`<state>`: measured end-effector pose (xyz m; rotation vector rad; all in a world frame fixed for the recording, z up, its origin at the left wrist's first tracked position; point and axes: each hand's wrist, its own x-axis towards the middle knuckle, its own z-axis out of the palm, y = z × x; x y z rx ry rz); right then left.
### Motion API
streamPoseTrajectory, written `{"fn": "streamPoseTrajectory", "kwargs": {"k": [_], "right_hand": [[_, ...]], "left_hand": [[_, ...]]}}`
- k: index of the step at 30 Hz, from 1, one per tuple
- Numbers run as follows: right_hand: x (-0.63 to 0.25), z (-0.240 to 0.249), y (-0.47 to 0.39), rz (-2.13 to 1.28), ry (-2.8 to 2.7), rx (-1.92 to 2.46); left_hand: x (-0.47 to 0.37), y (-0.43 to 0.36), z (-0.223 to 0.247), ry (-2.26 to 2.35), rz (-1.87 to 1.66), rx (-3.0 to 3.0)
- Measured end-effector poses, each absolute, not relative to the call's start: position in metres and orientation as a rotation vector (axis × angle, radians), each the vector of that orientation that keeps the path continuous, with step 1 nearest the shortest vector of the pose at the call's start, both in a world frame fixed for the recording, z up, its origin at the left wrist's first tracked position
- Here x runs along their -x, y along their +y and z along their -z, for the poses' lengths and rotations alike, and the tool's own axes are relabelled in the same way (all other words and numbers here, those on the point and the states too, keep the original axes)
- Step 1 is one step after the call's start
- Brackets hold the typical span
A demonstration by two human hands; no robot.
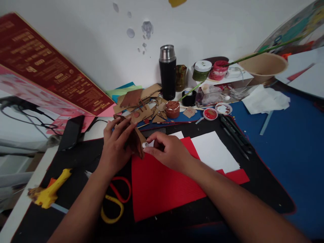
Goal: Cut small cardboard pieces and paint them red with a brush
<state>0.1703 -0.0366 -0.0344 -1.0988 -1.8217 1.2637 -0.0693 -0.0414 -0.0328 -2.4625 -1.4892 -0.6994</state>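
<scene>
black work mat (pixel 83 158) spread over a desk, blue surface (pixel 286 148) to the right, white wall (pixel 101 40) behind with grey smudges. dark red printed board (pixel 50 67) propped at far left, black phone (pixel 71 132) lying below it.

on the mat from the left: yellow glue gun (pixel 50 194), scissors (pixel 116 199) with one red and one yellow loop, partly under the left forearm. ribbed red card (pixel 157 185) in the middle, smooth white sheet (pixel 214 152) overlapping its upper right corner, black pens (pixel 234 133) at the mat's right edge.

left hand (pixel 115 145) curled around a brown cardboard piece (pixel 136 140), fingers spread over its face, holding it on edge just above the red card. right hand (pixel 168 150) mostly closed, thumb and forefinger pinching a small white object (pixel 145 145) pressed against that piece; too small to identify.

behind the hands, heap of brown cardboard scraps (pixel 144 104), flat and angular. squat brown jar (pixel 172 109) with paint-smeared lid just beside them. tall black flask (pixel 167 72) with steel cap against the wall, dark glass jar (pixel 180 77) next to it. green paint jar (pixel 201 70) with white lid and red paint jar (pixel 218 71) sitting on a clear plastic box (pixel 222 92). two loose lids (pixel 216 111) smeared red in front. further right, tan paper bowl (pixel 263 65) with a thin green stick (pixel 265 50) across it, crumpled white tissue (pixel 267 101) below.
</scene>
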Motion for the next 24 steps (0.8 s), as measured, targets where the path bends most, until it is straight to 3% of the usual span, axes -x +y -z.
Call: {"fn": "streamPoseTrajectory", "kwargs": {"k": [15, 24], "right_hand": [[-0.178, 0.027, -0.032, -1.437, -1.879, 1.143], [-0.18, 0.024, -0.035, -1.164, -2.127, 1.205]], "left_hand": [[0.07, -0.042, 0.031, -1.52, 0.719, 2.428], [0.072, -0.042, 0.03, -1.562, 0.762, 2.418]]}}
